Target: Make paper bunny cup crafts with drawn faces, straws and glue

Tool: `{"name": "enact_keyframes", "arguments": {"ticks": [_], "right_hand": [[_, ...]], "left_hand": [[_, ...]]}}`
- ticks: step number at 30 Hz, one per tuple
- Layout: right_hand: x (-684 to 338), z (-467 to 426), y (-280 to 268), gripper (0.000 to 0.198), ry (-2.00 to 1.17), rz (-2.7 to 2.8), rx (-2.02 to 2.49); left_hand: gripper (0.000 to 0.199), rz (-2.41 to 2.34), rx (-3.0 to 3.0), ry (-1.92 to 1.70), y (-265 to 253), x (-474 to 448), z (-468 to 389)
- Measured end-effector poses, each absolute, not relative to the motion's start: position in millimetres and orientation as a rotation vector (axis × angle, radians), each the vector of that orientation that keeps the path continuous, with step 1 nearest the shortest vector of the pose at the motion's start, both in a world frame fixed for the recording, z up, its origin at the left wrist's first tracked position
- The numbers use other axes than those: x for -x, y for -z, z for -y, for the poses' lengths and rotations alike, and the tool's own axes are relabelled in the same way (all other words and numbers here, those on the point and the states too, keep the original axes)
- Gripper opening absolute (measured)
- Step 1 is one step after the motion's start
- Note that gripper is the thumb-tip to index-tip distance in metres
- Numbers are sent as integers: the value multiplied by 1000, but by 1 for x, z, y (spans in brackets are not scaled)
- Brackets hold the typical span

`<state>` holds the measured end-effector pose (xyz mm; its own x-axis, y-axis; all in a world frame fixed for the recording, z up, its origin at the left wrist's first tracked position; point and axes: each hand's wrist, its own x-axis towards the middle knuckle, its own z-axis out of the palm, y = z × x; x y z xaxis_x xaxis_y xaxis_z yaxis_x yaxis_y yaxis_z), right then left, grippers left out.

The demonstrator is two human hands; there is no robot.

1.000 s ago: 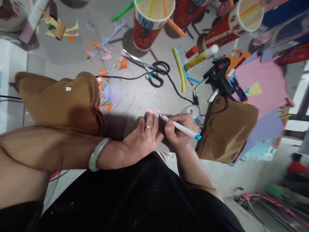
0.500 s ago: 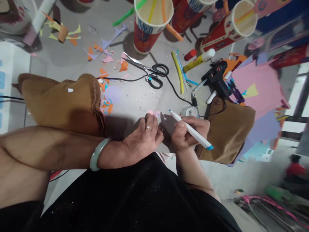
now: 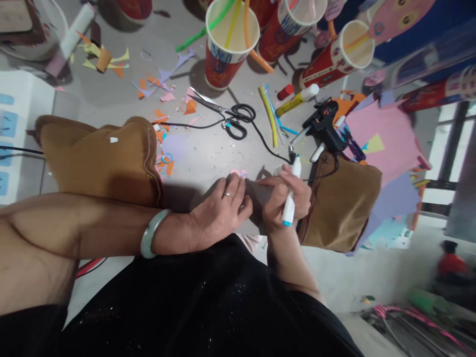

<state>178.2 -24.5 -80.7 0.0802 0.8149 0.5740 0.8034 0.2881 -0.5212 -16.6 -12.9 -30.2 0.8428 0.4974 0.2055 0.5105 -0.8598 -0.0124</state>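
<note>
Where the white marker (image 3: pixel 289 206) is held: in the right hand (image 3: pixel 275 206), whose grip is clamped on the barrel; its narrow blue end points away from the body and clear of the pink paper pieces (image 3: pixel 243 173), perhaps to avoid smudging them.
Left hand (image 3: pixel 219 210): palm down, fingers side by side; whether its grip holds anything underneath, I cannot tell.
Pink paper pieces: on the counter (image 3: pixel 208 161) at the left fingertips, seemingly pinned against sliding; marks on one are too small to read.
Scissors (image 3: pixel 238 119): lying beyond the hands, handles toward the right, probably for easy pickup.
Glue gun (image 3: pixel 327 126): just past the brown pouch (image 3: pixel 345 198) at the right, nozzle turned inward, seemingly parked within reach.
Paper cup (image 3: pixel 225 64): upright farther back, green, yellow and orange straws leaning in it, likely set there to leave working room.
</note>
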Motion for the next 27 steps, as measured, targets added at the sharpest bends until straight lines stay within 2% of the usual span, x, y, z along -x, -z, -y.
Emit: {"name": "enact_keyframes", "arguments": {"ticks": [5,11,27], "right_hand": [[-174,17,66,20,153,1860,1335],[-174,15,66,30,104,2001,1243],[-174,12,67,26,121,1967,1427]], "left_hand": [[26,806,2873,259,25,18,14],[28,890,2813,190,21,18,17],[28,835,2879,298,29,17,13]]}}
